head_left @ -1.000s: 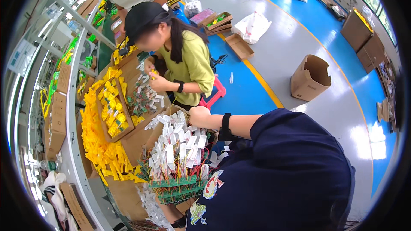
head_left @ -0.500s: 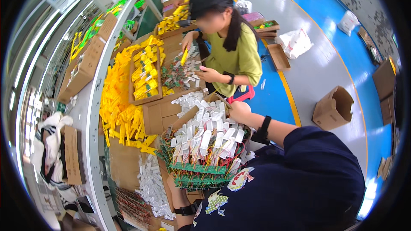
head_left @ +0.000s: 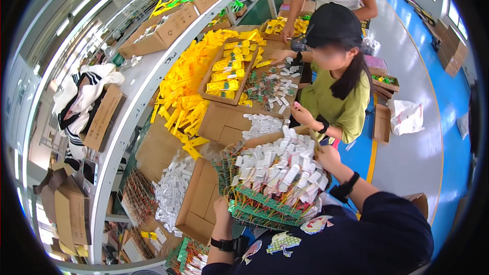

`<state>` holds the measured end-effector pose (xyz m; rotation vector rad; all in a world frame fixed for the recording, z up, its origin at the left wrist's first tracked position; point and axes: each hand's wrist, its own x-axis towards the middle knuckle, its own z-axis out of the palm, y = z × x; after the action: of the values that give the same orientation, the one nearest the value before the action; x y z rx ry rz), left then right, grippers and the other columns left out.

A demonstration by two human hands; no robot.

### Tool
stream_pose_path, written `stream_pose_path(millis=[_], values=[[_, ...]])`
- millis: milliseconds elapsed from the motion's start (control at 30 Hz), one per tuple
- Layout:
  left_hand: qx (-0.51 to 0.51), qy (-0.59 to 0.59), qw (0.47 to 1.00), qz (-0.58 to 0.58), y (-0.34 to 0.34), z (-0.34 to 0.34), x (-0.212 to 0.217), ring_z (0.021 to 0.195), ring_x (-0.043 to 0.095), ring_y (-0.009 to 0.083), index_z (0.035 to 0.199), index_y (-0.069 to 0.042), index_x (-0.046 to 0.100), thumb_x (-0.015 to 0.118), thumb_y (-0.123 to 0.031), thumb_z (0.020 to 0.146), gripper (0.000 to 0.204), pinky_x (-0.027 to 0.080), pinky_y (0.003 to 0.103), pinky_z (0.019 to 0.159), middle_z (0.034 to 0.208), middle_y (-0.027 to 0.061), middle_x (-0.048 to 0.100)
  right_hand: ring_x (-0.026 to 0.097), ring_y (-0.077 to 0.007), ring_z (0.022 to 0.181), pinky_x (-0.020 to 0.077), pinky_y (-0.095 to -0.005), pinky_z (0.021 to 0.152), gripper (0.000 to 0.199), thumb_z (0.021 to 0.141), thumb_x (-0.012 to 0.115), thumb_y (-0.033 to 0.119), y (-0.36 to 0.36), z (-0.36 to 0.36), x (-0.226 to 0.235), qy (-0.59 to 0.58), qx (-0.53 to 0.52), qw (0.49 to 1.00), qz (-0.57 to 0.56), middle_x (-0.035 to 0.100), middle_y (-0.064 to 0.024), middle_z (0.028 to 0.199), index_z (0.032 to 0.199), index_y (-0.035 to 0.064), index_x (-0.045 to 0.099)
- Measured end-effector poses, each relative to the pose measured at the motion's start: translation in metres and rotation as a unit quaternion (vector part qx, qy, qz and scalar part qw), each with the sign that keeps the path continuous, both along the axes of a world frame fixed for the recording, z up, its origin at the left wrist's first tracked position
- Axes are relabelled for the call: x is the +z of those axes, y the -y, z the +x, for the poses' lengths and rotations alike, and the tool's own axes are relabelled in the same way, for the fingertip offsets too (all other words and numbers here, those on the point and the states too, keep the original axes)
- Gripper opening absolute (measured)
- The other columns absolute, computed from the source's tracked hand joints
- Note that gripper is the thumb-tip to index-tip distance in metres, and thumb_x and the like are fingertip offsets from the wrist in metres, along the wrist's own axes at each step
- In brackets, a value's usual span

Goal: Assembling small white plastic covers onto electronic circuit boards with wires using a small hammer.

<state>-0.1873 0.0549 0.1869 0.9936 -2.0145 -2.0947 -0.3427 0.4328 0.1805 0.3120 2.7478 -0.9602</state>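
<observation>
The left hand (head_left: 222, 213) grips the near left edge of a stack of green circuit boards (head_left: 270, 186) topped with white parts, fingers curled under it. The right hand (head_left: 327, 157) clasps the stack's far right corner, fingers closed on it. The stack sits between both hands, over an open cardboard box (head_left: 199, 201). Across the bench lie yellow parts (head_left: 191, 94), and a co-worker in a green shirt (head_left: 338, 104) handles small pieces.

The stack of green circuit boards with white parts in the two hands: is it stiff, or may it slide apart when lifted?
The stack of green boards probably stays stiff, being flat layered panels. The layers look loose and fanned, so they may slip. Left hand and right hand support opposite sides.
</observation>
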Motion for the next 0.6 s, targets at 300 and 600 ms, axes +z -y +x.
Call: stream_pose_path(millis=[300,600], values=[[-0.158,0.072,0.985,-0.013,-0.053,-0.049,-0.036,0.06,0.054,0.0141,0.072,0.006,0.065,0.056,-0.026,0.087,0.036,0.042,0.035,0.058,0.061,0.009,0.06,0.063,-0.0441,0.08,0.0475,-0.0499,0.07,0.026,0.082,0.056,0.023,-0.077,0.088,0.015,-0.007,-0.165,0.985,0.059,0.064,-0.0265,0.081,0.084,-0.0005,0.066],[-0.273,0.082,0.959,0.004,-0.116,-0.062,-0.037,0.06,0.055,0.0167,0.075,0.008,0.064,0.055,-0.023,0.085,0.034,0.042,0.036,0.058,0.061,0.0117,0.06,0.062,-0.0402,0.066,0.0457,-0.0464,0.062,0.031,0.082,0.056,0.026,-0.136,0.157,0.015,0.027,-0.253,0.964,0.074,0.062,-0.0244,0.069,0.076,-0.0032,0.064]])
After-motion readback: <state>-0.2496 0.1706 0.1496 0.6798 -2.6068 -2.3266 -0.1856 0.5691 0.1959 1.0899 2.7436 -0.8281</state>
